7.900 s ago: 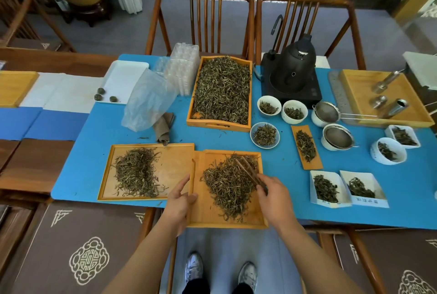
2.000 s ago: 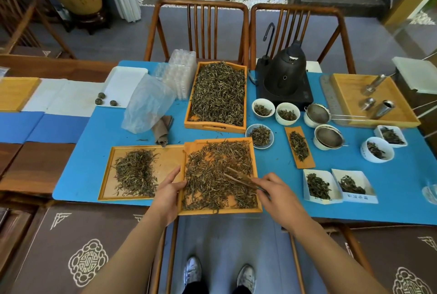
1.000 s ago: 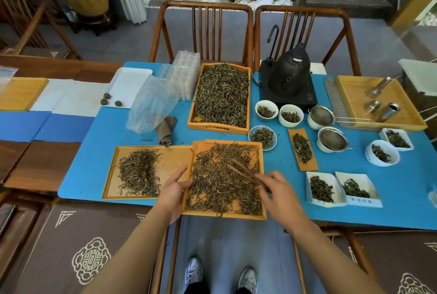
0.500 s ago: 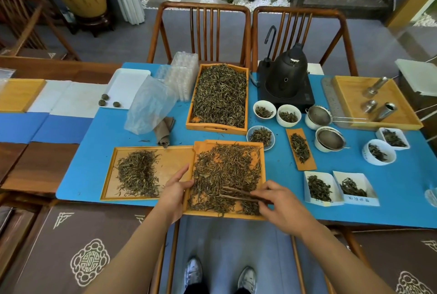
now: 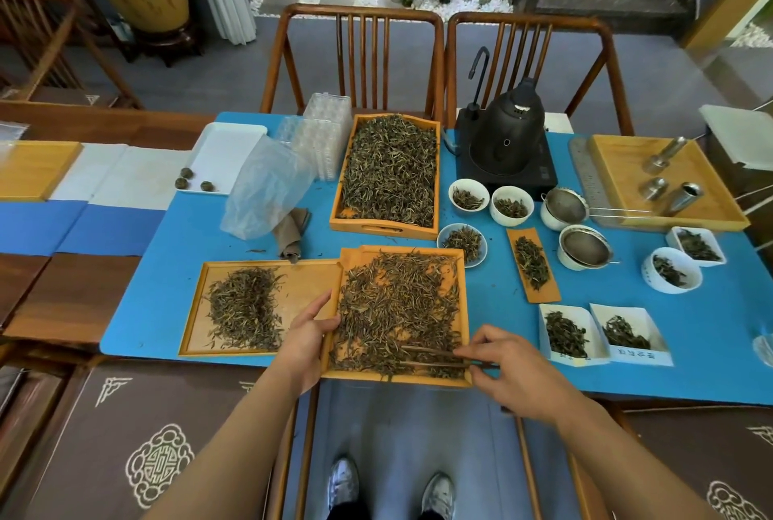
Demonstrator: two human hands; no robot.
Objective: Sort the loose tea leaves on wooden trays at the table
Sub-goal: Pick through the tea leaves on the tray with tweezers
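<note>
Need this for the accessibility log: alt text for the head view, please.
Seen from above, a person's right hand holds wooden tweezers over loose tea leaves spread on a near wooden tray, while the left hand grips its left edge. A second tray with a smaller pile sits alongside on a blue mat.
</note>
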